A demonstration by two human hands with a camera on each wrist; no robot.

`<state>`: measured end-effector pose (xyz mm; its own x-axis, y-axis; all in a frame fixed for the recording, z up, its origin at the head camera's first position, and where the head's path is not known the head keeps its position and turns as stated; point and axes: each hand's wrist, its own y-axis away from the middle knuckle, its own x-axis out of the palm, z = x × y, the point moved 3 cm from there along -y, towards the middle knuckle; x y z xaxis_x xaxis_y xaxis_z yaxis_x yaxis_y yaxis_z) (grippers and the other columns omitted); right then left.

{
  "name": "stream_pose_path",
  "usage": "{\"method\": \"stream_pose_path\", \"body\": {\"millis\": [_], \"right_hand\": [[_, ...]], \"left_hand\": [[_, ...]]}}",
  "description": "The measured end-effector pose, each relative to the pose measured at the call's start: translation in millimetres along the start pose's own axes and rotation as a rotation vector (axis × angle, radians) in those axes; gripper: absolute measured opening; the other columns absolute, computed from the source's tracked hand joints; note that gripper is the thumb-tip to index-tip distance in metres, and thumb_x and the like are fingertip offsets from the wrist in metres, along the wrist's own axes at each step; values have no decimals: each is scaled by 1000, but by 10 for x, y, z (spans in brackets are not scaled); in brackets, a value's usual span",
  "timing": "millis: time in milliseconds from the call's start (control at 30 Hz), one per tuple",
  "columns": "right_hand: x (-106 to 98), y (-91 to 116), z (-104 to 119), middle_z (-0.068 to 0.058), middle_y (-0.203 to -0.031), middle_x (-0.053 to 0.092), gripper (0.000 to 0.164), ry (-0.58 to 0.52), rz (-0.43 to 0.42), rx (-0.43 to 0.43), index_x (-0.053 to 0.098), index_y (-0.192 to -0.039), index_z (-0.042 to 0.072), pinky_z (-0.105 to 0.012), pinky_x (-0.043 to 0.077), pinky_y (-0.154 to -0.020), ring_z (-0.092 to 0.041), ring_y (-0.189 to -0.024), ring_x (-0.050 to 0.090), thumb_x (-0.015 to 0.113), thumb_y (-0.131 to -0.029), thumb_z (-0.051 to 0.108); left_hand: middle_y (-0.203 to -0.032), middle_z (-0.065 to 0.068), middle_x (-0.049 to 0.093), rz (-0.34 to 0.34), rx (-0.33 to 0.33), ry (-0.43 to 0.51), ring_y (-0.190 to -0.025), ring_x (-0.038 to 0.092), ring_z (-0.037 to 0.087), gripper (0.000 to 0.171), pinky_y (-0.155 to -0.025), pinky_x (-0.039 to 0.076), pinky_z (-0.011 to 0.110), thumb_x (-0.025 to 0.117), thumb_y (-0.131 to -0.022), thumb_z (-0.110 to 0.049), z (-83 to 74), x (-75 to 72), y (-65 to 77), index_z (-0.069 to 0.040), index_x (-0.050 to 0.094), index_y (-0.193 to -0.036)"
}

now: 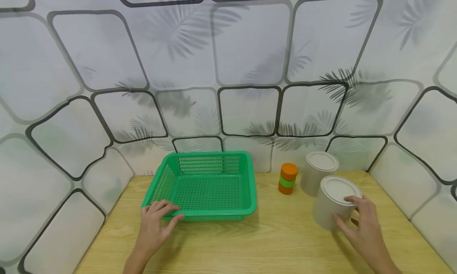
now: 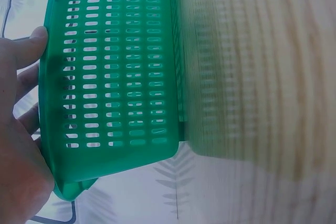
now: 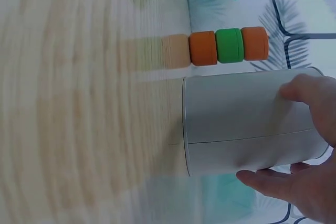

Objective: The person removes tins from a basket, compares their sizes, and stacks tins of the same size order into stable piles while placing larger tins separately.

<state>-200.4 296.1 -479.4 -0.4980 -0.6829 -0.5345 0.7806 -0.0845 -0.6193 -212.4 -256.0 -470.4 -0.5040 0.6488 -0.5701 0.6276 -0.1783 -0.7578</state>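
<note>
A green plastic basket [image 1: 210, 213] with slotted walls stands on the wooden table, nothing inside it. My left hand [image 1: 155, 226] holds its rim at the near left corner; in the left wrist view the thumb [image 2: 38, 34] lies at the rim and the other fingers are partly hidden behind it. To the right, my right hand [image 1: 364, 226] grips the nearer of two pale grey lidded cans [image 1: 330, 208]. The right wrist view shows the thumb [image 3: 299, 88] on one side of this upright can and fingers [image 3: 262, 182] round the other.
Behind the held can is the second grey can [image 1: 314, 179]. Left of it stands an upright stack of orange and green round pieces [image 1: 287, 183]. A patterned wall covering [image 1: 250, 111] closes off the back and sides of the wooden table [image 1: 264, 246].
</note>
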Motion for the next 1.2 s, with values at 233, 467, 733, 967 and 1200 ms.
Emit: {"method": "stream_pose_path", "body": {"millis": [233,467,733,967,1200], "right_hand": [[95,-25,35,-35,-143,35,67,-27,1,12,49,-137,-3,-2,41,-74,-58,-109,54,82,-80,-10],[96,-43,30,-35,-144,37,66,-5,-9,10,50,-139,-2,1,35,-79,-53,-117,49,82,-81,-6],[-36,-28,103,-31,-149,41,67,-15,-113,-48,55,-139,-2,-28,25,-115,-41,-139,39,83,-78,-1],[-76,-162,344,-29,-137,55,38,-61,-194,-241,67,-118,-6,-16,28,-111,-21,-136,46,76,-91,20],[46,-359,554,-23,-121,65,22,-91,-225,-346,72,-104,-2,-14,35,-105,-20,-123,57,71,-95,18]], "left_hand": [[-91,-7,69,-10,-3,-9,-86,56,18,25,-78,25,43,91,-70,-15,31,-54,3,-15,76,-90],[-91,-7,69,-42,22,-4,-85,57,19,25,-77,26,44,91,-69,-16,26,-36,6,-15,76,-90],[-91,-7,70,-19,10,-13,-84,57,19,22,-77,26,43,88,-74,-20,-2,-72,77,-12,76,-90],[-92,-9,70,38,4,-62,-84,58,17,20,-76,30,44,88,-75,-20,15,-140,29,-17,75,-91],[-100,0,67,93,-48,-23,-97,62,24,14,-81,47,51,82,-85,-5,99,-192,-191,-12,76,-96]]}}
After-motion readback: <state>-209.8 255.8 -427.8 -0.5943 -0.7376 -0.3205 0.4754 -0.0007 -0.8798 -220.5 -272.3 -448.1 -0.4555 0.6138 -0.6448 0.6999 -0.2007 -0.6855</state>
